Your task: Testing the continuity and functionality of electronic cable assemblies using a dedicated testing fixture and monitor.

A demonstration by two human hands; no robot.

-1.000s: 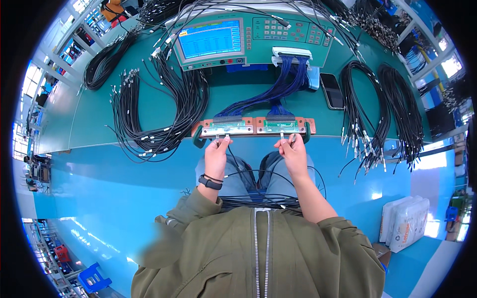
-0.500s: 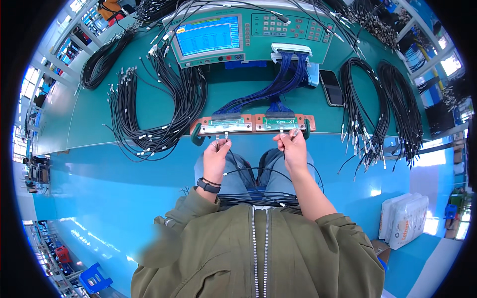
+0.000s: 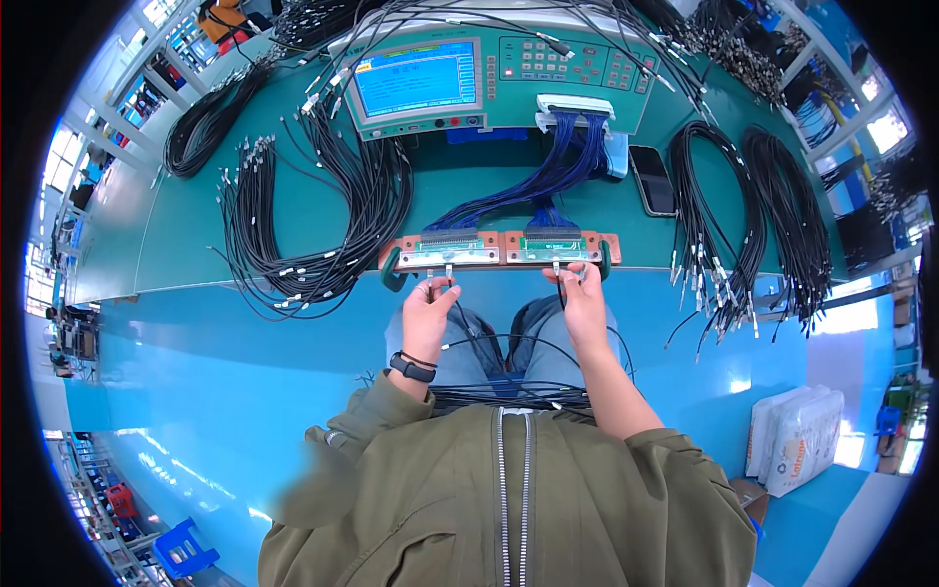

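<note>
Person's jacket (image 3: pixel 572 489): olive cloth, softly creased, with a toothed metal zip. Across the lap: thin black cables (image 3: pixel 479 396), gathered, with loose loops rising over the denim-clad legs (image 3: pixel 528 338). Left hand (image 3: pixel 424 318), dark band (image 3: pixel 412 367) at its wrist: thumb and fingers pinched together on silver-tipped cable ends (image 3: pixel 449 273), just in front of the fixture. Right hand (image 3: pixel 584 303): fingers closed in a pinch on another silver-tipped cable end (image 3: pixel 557 267), at the fixture's front edge — whether either tip was seated there could not be told.

Test fixture (image 3: pixel 502 245), at the table's near edge: orange-brown block, two green boards (image 3: pixel 554 248), bright metal strips, a curved green handle (image 3: pixel 387 266) at the left end. Behind it: dark blue wires (image 3: pixel 587 147), bunched and bent, running to a broad white connector (image 3: pixel 575 104). Table (image 3: pixel 469 166): smooth, green. Left of the fixture: a thick U-shaped bundle of black cables (image 3: pixel 377 210), ends splayed, crowding close. Right: a black phone (image 3: pixel 652 180), flat, beside a looped cable bundle (image 3: pixel 729 157) and a second one (image 3: pixel 792 196), both hanging past the edge. Beyond: a boxy tester (image 3: pixel 528 93) with a lit blue screen (image 3: pixel 416 78) and small square keys — loose black cables (image 3: pixel 558 44) straggled over its top and partly across its face. Off to the right, apart from the table: plump, shiny white sacks (image 3: pixel 802 440)
</note>
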